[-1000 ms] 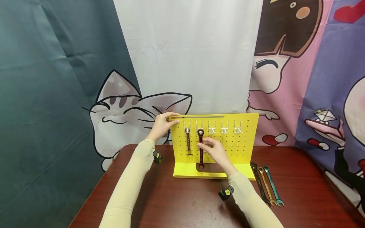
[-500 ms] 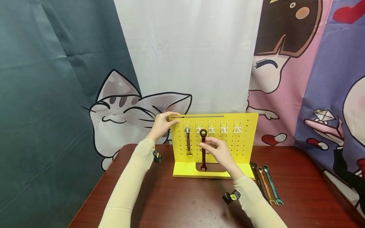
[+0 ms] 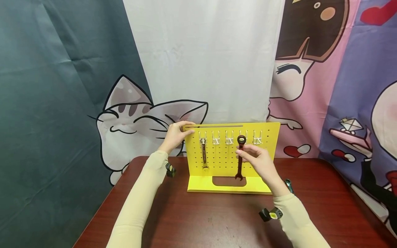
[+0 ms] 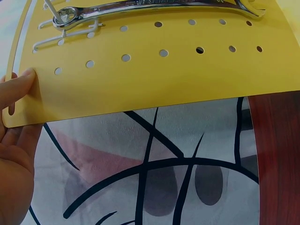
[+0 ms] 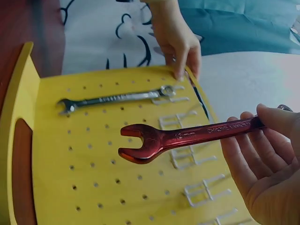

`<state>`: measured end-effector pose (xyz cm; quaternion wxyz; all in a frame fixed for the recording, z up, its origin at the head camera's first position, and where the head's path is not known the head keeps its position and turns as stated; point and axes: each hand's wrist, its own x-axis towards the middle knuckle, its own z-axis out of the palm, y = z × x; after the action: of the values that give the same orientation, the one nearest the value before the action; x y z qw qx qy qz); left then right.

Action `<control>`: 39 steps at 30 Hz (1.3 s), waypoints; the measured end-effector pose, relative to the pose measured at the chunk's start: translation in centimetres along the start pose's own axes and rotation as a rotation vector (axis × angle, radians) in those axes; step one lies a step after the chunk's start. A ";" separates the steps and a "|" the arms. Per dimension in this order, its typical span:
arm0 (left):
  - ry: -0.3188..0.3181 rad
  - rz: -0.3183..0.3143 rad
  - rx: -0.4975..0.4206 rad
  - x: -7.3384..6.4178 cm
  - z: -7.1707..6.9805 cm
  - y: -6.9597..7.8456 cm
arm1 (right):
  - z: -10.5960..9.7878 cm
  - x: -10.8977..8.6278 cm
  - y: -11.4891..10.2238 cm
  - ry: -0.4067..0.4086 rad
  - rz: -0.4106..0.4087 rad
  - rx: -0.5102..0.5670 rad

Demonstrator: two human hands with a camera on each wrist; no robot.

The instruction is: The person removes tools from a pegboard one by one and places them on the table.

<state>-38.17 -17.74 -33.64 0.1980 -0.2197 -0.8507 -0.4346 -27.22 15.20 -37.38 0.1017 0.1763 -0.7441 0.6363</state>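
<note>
A yellow pegboard [image 3: 229,158] stands upright on the table. My left hand [image 3: 175,136] grips its upper left corner, thumb on the front face and fingers behind, as the left wrist view also shows. Between thumb and fingers, my right hand [image 3: 258,162] pinches a dark red combination wrench [image 5: 187,136], its open end pointing down and its ring end up. In the head view this wrench hangs before the fourth hook from the left, apart from the board as far as I can see. A silver wrench [image 4: 154,7] hangs by its ring end on the leftmost hook.
Several white double hooks [image 3: 216,138] stick out along the board's upper part. At the board's right, a teal wrench [image 3: 289,186] lies on the brown table [image 3: 198,220], mostly hidden behind my right forearm. A printed cloth [image 3: 217,62] hangs behind.
My right hand has carried the red wrench to the right, from the second hook to in front of the fourth. The right forearm now covers the wrenches lying on the table. My left hand stays put.
</note>
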 end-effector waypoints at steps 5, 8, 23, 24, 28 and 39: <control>0.000 -0.004 0.004 0.0 0.0 0.1 | -2.0 -0.5 -0.4 0.047 -0.019 -0.019; 0.001 -0.012 0.000 0.0 0.0 0.1 | -3.2 -0.9 -0.8 0.080 -0.025 -0.022; -0.014 -0.027 -0.021 -0.1 -0.1 0.2 | -9.3 -3.2 -2.3 0.195 -0.001 -0.162; -0.014 -0.027 -0.023 -0.1 -0.2 0.2 | -9.7 -3.4 -2.3 0.204 0.005 -0.183; -0.018 -0.027 -0.023 0.0 -0.1 0.2 | -11.3 -4.0 -2.0 0.221 0.038 -0.217; -0.012 -0.028 -0.005 0.1 -0.2 0.1 | -15.2 -5.6 -0.1 0.192 0.176 -0.324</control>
<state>-38.13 -17.78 -33.42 0.1863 -0.2107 -0.8538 -0.4381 -23.17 30.89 -36.77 0.1432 0.0306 -0.8361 0.5286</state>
